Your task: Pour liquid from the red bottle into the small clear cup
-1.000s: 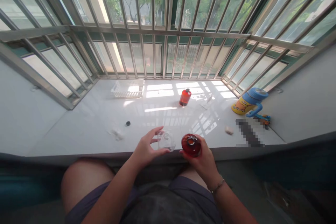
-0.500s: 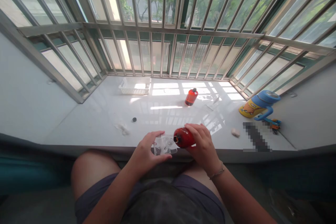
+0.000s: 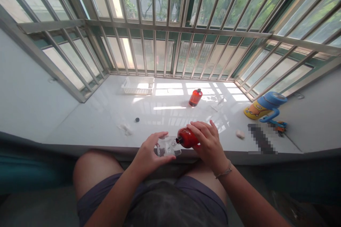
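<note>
My left hand [image 3: 148, 153] holds a small clear container [image 3: 168, 146] at the near edge of the white windowsill [image 3: 101, 120]. A red bottle [image 3: 187, 137] lies tipped on its side in my right hand [image 3: 209, 144], its open neck pointing left and meeting the clear container. A second red bottle [image 3: 195, 97] with a dark cap stands upright farther back on the sill. A small black cap [image 3: 137, 119] lies on the sill to the left.
A white mesh basket [image 3: 137, 85] sits at the back left. A blue and yellow cup [image 3: 264, 106] lies at the right, with a small pale lump [image 3: 240, 134] near it. Crumpled clear wrap [image 3: 125, 128] lies left of my hands. Metal window bars [image 3: 165, 28] enclose the sill.
My right hand tipped the red bottle from upright onto its side, neck toward the clear container. The left hand closed around the container and brought it to the bottle's mouth.
</note>
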{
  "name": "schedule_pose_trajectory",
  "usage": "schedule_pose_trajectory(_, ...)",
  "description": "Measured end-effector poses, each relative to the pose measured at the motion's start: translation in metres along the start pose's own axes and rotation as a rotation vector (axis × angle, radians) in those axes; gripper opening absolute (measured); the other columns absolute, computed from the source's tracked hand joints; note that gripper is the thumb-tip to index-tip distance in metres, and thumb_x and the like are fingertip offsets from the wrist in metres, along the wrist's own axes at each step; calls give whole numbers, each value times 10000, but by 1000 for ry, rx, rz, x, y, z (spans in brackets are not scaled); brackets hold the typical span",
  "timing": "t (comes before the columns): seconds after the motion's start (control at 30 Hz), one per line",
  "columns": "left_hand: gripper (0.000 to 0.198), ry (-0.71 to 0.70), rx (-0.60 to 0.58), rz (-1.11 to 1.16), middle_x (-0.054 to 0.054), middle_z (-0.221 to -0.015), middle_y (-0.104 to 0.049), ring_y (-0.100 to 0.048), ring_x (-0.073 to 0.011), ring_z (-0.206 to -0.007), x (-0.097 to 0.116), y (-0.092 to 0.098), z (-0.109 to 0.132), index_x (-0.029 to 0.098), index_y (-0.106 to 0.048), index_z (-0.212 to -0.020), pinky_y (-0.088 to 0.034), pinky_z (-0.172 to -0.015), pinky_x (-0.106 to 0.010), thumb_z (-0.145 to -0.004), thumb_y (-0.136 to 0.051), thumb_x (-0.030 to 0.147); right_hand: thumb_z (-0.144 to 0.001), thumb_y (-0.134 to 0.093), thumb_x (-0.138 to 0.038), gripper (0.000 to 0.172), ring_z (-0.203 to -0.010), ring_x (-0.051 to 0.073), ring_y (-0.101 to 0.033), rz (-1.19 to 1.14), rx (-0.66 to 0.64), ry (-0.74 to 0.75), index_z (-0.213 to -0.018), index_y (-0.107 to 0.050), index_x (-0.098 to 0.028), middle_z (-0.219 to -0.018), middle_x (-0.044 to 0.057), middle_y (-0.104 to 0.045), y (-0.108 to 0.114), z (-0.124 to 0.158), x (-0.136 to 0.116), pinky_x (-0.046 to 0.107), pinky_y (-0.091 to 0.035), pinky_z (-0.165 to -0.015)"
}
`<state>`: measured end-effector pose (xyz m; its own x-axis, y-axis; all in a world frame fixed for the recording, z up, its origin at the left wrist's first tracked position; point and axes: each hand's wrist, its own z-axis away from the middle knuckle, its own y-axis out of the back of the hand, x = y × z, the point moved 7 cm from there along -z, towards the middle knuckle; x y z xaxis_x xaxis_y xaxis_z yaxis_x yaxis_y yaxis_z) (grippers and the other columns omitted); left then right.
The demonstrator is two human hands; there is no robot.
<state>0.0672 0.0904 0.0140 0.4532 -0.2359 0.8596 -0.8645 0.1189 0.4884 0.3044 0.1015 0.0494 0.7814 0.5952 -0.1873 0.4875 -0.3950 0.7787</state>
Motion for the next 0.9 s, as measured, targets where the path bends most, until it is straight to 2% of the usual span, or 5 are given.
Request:
schedule_pose_trajectory(0.07,758,7,-3,8,-75,-1340,-714,-703,-232,-1035,0,-1,0,279,-636,-1391,-593,-942,-397,-724,-961,435,-925,-688,-106,591,-1344,298,-592,10,-3,4,-1470,-572,-301,-1406,68,-673,1,-1,-1,615,-169,-1328)
schedule_pose_trajectory(0.9,783,81,-53,164,-99,-1400,-700,-700,-256,-1103,-18,-11,-1,269,-619,-1416,-597,-989,-420,-729,-950,450,-938,-700,-101,541,-1387,309,-555,68,32,59,-1424,-616,-322,-1405,56,-675,7,-10,-8,648,-153,-1330)
